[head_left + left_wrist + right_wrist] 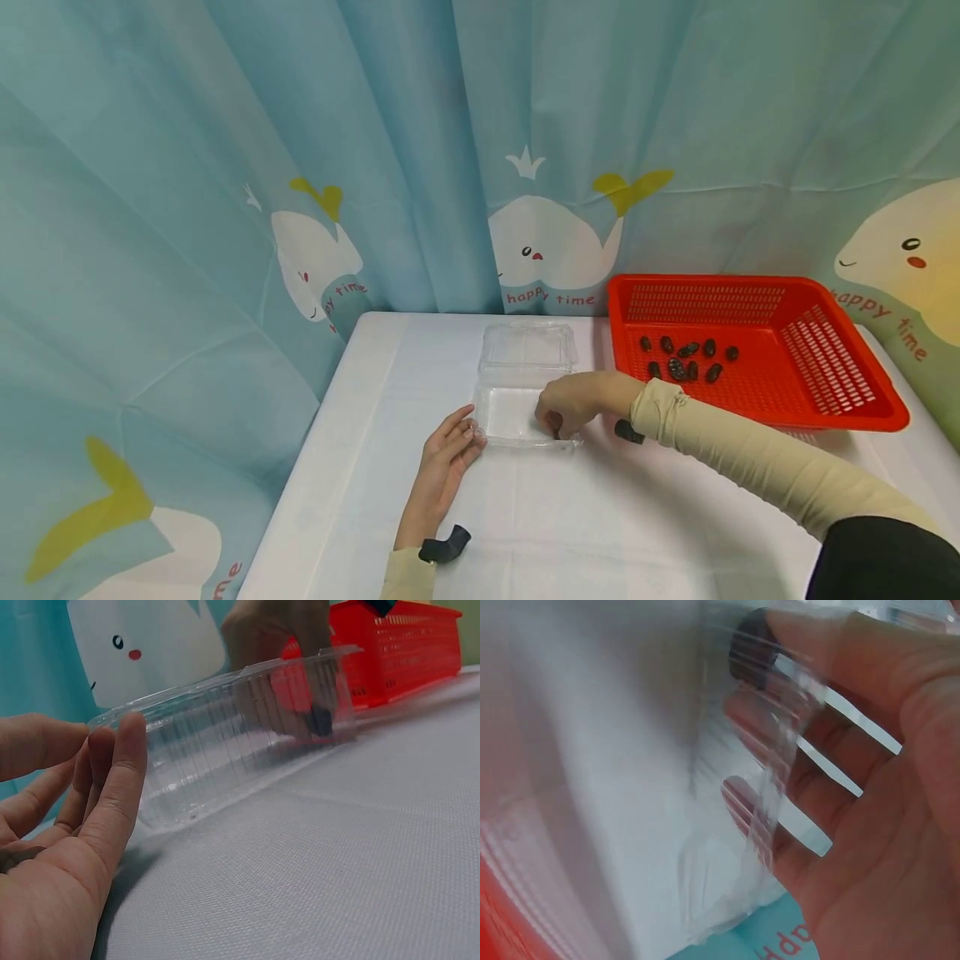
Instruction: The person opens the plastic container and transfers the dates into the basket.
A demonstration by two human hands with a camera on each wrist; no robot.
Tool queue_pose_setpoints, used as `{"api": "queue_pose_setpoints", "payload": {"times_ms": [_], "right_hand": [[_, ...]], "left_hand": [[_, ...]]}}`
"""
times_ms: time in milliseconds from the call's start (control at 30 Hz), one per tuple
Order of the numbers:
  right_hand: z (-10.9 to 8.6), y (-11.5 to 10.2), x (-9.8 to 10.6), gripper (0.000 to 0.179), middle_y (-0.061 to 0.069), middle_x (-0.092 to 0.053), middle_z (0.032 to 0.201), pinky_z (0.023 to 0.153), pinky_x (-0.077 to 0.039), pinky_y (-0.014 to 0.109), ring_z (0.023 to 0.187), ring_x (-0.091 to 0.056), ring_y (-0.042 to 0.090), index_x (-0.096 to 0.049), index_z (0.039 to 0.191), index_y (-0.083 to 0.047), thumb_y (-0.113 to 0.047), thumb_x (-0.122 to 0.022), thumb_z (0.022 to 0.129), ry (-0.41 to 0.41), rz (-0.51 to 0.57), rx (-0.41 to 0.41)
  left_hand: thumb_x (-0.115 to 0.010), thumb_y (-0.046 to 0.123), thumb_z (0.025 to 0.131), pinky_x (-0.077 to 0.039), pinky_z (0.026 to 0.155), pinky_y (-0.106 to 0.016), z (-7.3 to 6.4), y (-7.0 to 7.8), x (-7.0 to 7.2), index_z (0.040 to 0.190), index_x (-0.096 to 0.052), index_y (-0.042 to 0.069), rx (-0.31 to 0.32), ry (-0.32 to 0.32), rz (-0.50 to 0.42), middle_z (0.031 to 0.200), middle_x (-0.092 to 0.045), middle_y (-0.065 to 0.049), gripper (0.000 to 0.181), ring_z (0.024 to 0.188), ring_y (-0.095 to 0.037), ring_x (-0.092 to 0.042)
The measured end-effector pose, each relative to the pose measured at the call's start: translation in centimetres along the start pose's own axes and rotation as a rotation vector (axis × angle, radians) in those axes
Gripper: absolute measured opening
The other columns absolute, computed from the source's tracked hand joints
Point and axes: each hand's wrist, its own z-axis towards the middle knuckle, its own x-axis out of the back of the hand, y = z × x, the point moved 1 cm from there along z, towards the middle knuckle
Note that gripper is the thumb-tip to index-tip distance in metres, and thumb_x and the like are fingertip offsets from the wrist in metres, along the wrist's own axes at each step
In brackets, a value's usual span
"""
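Note:
A clear plastic clamshell box point(513, 408) stands on the white table, its lid point(527, 346) folded open toward the back. My right hand point(573, 404) reaches into the right side of the box and pinches a dark, wrinkled date point(751, 649) low near the front wall. Through the clear side, the left wrist view also shows this date point(320, 720) at the fingertips. My left hand point(444, 467) is at the left front corner, thumb and fingertips pinching the rim. Seen through the plastic, the right fingers point(742, 799) partly bend around the date.
A red plastic basket point(832, 367) sits to the right, behind my right forearm. Several dark dates point(677, 369) lie on its left part. A light blue curtain point(405, 167) with whale prints hangs behind the table point(360, 467).

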Motion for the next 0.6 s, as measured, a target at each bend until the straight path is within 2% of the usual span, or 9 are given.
{"api": "queue_pose_setpoints", "payload": {"times_ms": [167, 267, 400, 500, 600], "right_hand": [[-0.8, 0.3, 0.7, 0.015, -0.011, -0.062, 0.077, 0.074, -0.051, 0.022, 0.076, -0.054, 0.007, -0.075, 0.087, -0.018, -0.003, -0.076, 0.086, 0.051, 0.075, 0.048], [-1.8, 0.7, 1.1, 0.012, -0.012, -0.064, 0.082, 0.078, -0.054, 0.022, 0.081, -0.057, 0.006, -0.076, 0.092, -0.020, -0.008, -0.077, 0.090, 0.096, 0.151, 0.071], [-3.4, 1.5, 1.6, 0.011, -0.012, -0.068, 0.090, 0.088, -0.060, 0.034, 0.088, -0.060, 0.006, -0.075, 0.098, -0.021, -0.011, -0.077, 0.093, 0.168, 0.259, 0.114], [-4.8, 2.2, 2.0, 0.012, -0.012, -0.070, 0.095, 0.095, -0.059, 0.043, 0.093, -0.062, 0.008, -0.074, 0.101, -0.022, -0.011, -0.075, 0.095, 0.221, 0.326, 0.135], [-6.2, 2.8, 2.2, 0.012, -0.010, -0.072, 0.098, 0.098, -0.058, 0.043, 0.097, -0.064, 0.010, -0.073, 0.103, -0.025, -0.015, -0.074, 0.096, 0.266, 0.393, 0.111]], "left_hand": [[-0.054, 0.005, 0.107, -0.058, 0.099, -0.022, -0.1, 0.0, 0.0, 0.156, -0.037, -0.001, -0.007, -0.008, 0.005, 0.121, -0.054, -0.004, 0.052, 0.106, -0.010, -0.062], [-0.052, 0.004, 0.107, -0.058, 0.098, -0.021, 0.0, 0.0, 0.0, 0.157, -0.036, -0.002, -0.010, -0.011, 0.018, 0.121, -0.054, -0.003, 0.052, 0.105, -0.009, -0.062], [-0.051, 0.002, 0.107, -0.058, 0.098, -0.021, 0.1, 0.1, 0.0, 0.156, -0.038, -0.001, 0.000, 0.005, 0.018, 0.120, -0.055, -0.003, 0.050, 0.103, -0.008, -0.063], [-0.052, 0.001, 0.107, -0.058, 0.098, -0.022, 0.2, 0.1, -0.1, 0.154, -0.041, 0.001, 0.011, 0.022, 0.003, 0.119, -0.056, -0.003, 0.049, 0.102, -0.009, -0.063], [-0.052, 0.001, 0.106, -0.058, 0.098, -0.022, 0.2, 0.1, -0.1, 0.154, -0.042, 0.002, 0.021, 0.029, -0.003, 0.120, -0.056, -0.003, 0.049, 0.103, -0.009, -0.063]]}}
